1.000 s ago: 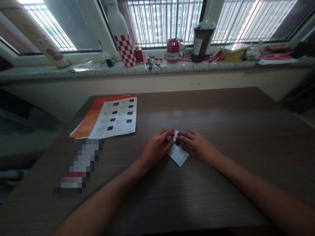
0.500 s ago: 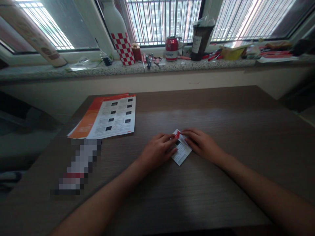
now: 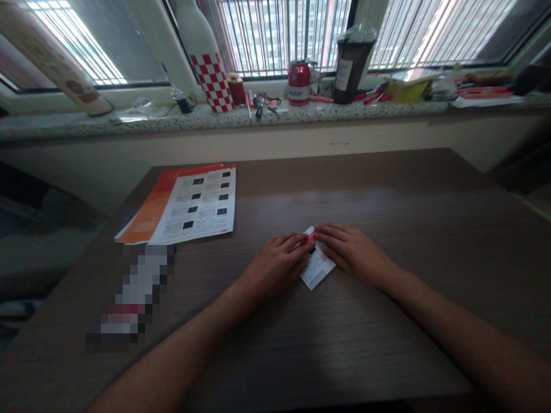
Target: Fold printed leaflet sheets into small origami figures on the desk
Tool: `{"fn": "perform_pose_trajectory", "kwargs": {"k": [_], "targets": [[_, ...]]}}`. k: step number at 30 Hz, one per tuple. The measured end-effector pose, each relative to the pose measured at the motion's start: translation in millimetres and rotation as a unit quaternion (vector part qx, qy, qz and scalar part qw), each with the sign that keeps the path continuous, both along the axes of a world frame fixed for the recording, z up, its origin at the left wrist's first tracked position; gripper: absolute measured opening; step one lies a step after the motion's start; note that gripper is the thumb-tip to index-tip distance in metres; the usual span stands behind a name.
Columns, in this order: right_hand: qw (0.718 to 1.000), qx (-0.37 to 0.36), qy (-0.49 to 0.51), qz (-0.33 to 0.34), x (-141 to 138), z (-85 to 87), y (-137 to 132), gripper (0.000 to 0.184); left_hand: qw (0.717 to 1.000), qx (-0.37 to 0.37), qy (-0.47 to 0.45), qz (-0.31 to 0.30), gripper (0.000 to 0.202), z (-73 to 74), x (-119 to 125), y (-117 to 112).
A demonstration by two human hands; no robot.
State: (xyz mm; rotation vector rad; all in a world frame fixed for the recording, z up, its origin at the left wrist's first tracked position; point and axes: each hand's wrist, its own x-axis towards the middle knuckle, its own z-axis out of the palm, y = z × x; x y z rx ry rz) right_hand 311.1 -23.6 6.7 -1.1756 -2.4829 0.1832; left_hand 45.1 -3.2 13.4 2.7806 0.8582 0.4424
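White paper [image 3: 317, 271] sits on the table [image 3: 387, 189], left hand [image 3: 278, 259] at its 9 o'clock, fingers loosely together, right hand [image 3: 355, 252] at 3, fingers slightly fanned; can't tell if either's pinching. Imo uneven pressure could skew it

We observe a dark wood-grain table [image 3: 396, 189] set before a pale wall [image 3: 275, 133]. Above the wall, we note a speckled stone sill [image 3: 150, 123] and light-framed windows [image 3: 133, 46], with upright bars [image 3: 289, 34] outside. Daylight enters through the windows and reflects off the table.
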Motion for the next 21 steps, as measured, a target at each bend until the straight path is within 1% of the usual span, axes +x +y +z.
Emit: {"fn": "perform_pose_trajectory", "kwargs": {"k": [5, 8, 12, 16, 21], "targets": [[1.0, -0.012, 0.003, -0.011, -1, -1.0, 0, 0.043, 1.0, 0.015, 0.017, -0.011, 0.043, -4.3, -1, 2], [1.0, -0.004, -0.019, -0.018, -1, -2.5, 0, 0.045, 0.999, 0.032, 0.03, -0.012, 0.045, -6.2, -1, 2], [0.999, -0.002, -0.04, -0.033, -3, -4.1, -3, 0.047, 0.997, 0.052, 0.051, 0.002, 0.045, -3.3, 0, 1], [0.997, -0.011, -0.047, -0.056, -4, -3.6, -4, 0.049, 0.997, 0.044, 0.055, 0.008, 0.041, 1.0, 2, -4], [0.994, -0.008, -0.061, -0.095, -4, -6.8, -3, 0.053, 0.997, 0.032, 0.069, 0.03, 0.052, 2.4, 5, -10]]}}
